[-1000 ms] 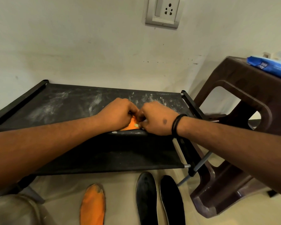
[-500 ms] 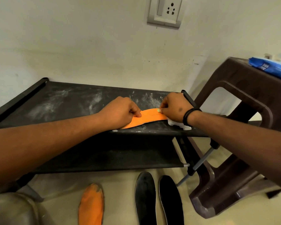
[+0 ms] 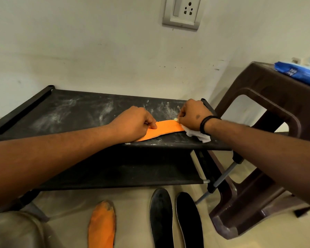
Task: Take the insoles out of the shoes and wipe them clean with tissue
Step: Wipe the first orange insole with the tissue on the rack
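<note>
An orange insole [image 3: 166, 129] lies flat on the dusty top shelf of a black shoe rack [image 3: 75, 111]. My left hand [image 3: 132, 123] holds its near end down with curled fingers. My right hand [image 3: 192, 116] grips a crumpled white tissue [image 3: 198, 135] and presses it on the insole's far right end. A second orange insole [image 3: 102, 225] and two black insoles [image 3: 161, 217] lie on the floor below the rack.
A brown plastic stool [image 3: 268, 122] stands right of the rack, with a blue tissue pack [image 3: 299, 72] on top. A wall socket [image 3: 183, 12] sits high on the white wall. A grey rounded object [image 3: 13, 230] fills the bottom left corner.
My right hand has slid the tissue rightward along the orange insole, away from my left hand, uncovering most of the insole's length. My left hand stayed in place.
</note>
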`<action>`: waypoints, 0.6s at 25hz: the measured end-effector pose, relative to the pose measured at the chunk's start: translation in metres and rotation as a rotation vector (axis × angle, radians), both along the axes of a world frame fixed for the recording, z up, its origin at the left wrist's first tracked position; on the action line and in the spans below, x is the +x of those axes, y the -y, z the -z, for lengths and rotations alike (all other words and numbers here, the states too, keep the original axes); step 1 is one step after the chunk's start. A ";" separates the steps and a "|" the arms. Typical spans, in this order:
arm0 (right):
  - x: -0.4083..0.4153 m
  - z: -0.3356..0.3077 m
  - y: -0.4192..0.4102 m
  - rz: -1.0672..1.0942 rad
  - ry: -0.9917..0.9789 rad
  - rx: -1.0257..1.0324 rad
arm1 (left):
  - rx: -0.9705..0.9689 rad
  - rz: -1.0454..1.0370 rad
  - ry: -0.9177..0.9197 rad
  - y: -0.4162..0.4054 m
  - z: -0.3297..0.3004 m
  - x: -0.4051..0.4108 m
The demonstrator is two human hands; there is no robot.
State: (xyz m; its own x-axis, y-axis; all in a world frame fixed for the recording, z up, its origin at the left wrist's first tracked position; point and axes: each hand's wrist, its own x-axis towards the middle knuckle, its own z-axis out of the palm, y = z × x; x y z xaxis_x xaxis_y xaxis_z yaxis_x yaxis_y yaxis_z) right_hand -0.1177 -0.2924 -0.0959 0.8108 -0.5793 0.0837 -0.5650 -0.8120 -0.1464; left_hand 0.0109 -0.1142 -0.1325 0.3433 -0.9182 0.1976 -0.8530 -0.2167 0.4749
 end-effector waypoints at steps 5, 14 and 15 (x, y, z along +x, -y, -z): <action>0.022 0.019 -0.041 -0.096 0.115 0.090 | 0.024 -0.037 0.024 -0.001 0.002 0.002; -0.005 0.000 0.004 -0.056 -0.089 -0.097 | 0.029 -0.038 0.025 -0.003 0.001 0.001; -0.011 -0.003 0.010 -0.041 -0.091 -0.083 | 0.028 -0.038 0.026 -0.003 0.001 0.002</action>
